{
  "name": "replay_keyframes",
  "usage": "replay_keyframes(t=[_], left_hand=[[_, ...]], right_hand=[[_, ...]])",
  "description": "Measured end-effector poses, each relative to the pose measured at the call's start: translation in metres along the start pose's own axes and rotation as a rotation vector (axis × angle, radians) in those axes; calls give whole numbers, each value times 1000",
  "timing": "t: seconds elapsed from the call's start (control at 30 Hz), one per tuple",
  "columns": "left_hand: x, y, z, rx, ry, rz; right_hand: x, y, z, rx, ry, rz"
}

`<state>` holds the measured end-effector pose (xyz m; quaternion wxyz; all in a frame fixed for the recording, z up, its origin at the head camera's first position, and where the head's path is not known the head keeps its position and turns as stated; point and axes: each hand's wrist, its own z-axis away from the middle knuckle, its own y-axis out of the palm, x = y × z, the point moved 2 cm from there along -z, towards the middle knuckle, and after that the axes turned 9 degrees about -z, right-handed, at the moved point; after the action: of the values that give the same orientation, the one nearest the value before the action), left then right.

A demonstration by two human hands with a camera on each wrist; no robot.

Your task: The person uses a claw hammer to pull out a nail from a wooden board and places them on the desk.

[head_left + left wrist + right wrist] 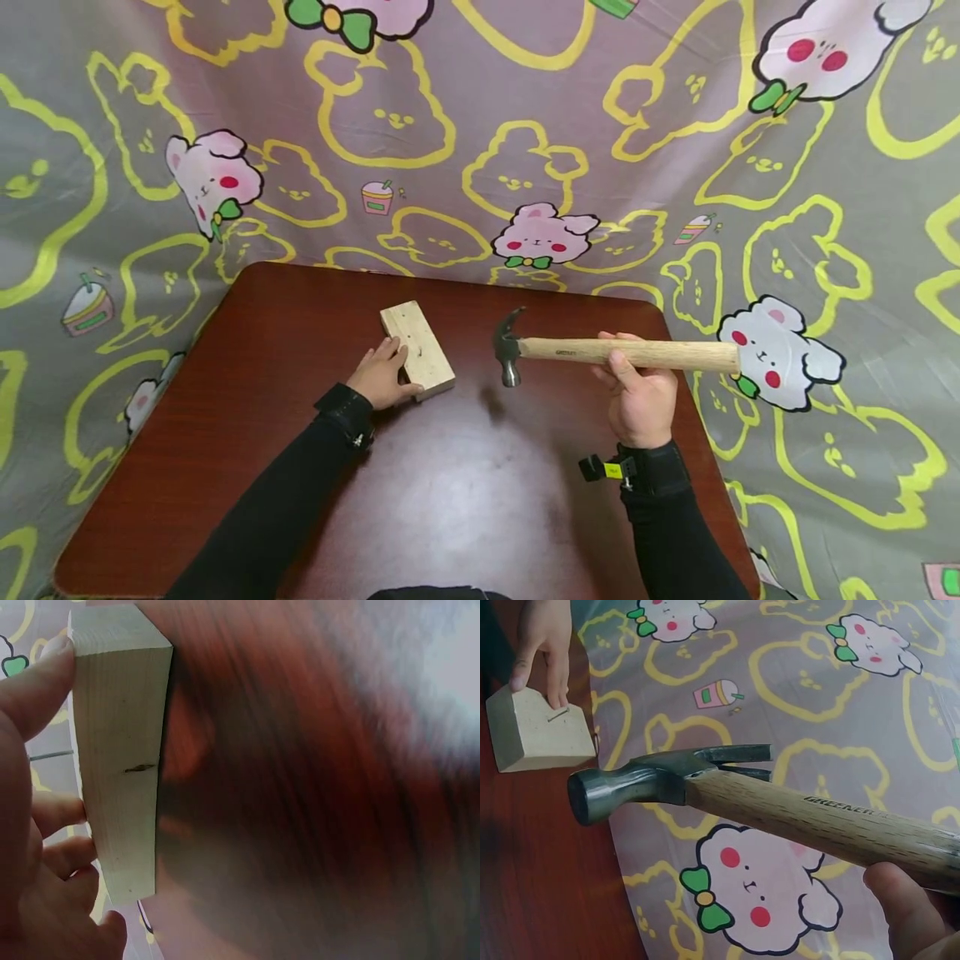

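Observation:
A pale wooden block [420, 350] lies on the table, slanting away from me. My left hand [381, 375] rests along its left side, fingertips on the upper face and thumb near the closer end. From that face a thin nail [51, 755] sticks out between thumb and fingers in the left wrist view. My right hand [641, 396] grips the wooden handle of a claw hammer [570, 349] around its middle. The hammer is held above the table, right of the block and apart from it. Its dark metal head [630, 784] points left, striking face toward me and claw away.
The dark red-brown table [247, 400] has rounded corners and a glare patch near its front. A patterned cloth [517, 108] with cartoon rabbits hangs behind and at both sides of it. Black bands [660, 471] are strapped around both wrists.

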<state>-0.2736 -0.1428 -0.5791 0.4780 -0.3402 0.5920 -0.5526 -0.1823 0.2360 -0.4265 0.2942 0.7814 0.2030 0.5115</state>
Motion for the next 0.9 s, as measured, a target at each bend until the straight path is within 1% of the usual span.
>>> replay_keyframes(t=[0.1, 0.27, 0.4, 0.53, 0.7, 0.8, 0.9], left_hand=[[-8, 1, 3, -1, 2, -4], [-21, 3, 7, -12, -14, -15], [-28, 7, 12, -19, -27, -41], [-37, 8, 16, -22, -42, -45], [-47, 6, 21, -41, -32, -79], [-52, 4, 23, -53, -15, -109], [-55, 3, 25, -70, -2, -111]], right_hand=[[2, 0, 0, -7, -10, 25], [5, 1, -2, -3, 7, 70], [6, 4, -4, 11, 13, 119], [7, 7, -5, 3, 2, 187], [8, 11, -5, -14, -7, 312], [8, 12, -5, -19, -6, 363], [8, 12, -5, -18, -3, 396]])
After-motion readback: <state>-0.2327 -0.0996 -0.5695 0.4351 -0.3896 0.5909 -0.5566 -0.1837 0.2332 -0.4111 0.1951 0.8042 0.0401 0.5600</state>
